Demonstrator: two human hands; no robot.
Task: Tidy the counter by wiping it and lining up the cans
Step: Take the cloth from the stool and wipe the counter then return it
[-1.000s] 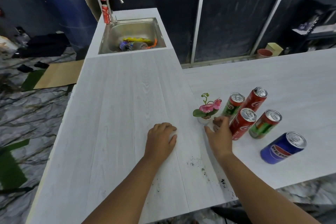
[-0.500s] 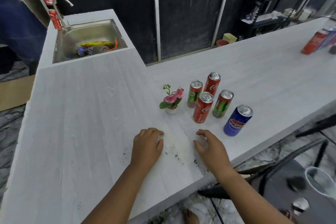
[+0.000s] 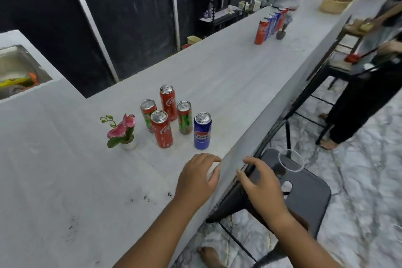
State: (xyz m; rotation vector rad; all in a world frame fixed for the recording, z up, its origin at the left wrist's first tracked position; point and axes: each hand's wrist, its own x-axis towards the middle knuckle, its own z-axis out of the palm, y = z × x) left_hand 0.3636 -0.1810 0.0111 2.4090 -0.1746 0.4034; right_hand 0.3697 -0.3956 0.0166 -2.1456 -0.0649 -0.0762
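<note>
White wood-grain counter [image 3: 65,180] fills the left and centre of the frame, dark wall panels behind it, marble-look floor at lower right. Five cans stand upright in a loose cluster at mid-frame, not in a line: blue can [image 3: 202,130] reads "PEPSI"; front red can [image 3: 162,129] and rear red can [image 3: 168,102] carry white Coca-Cola script; two green-and-red cans [image 3: 148,118] [image 3: 184,117] have labels too small to read. Small pot with pink flower [image 3: 124,134] sits just left of the cluster. Dark crumbs [image 3: 139,199] scattered on the counter at lower centre.

Left hand [image 3: 196,177] rests on the counter near its front edge, below the Pepsi can and apart from it, fingers curled over something white, barely visible; can't tell what it is. Right hand [image 3: 260,185] is off the counter edge, over a dark stool [image 3: 304,198], fingers loosely spread and curved, holding nothing. Clear plastic cup [image 3: 290,162] stands on the stool just right of that hand.

Upper right: a second row of cans [image 3: 270,26], the nearest one red with Coca-Cola script, the others blurred. Sink [image 3: 17,72] at the left edge. Another person [image 3: 369,67] stands at the far right.
</note>
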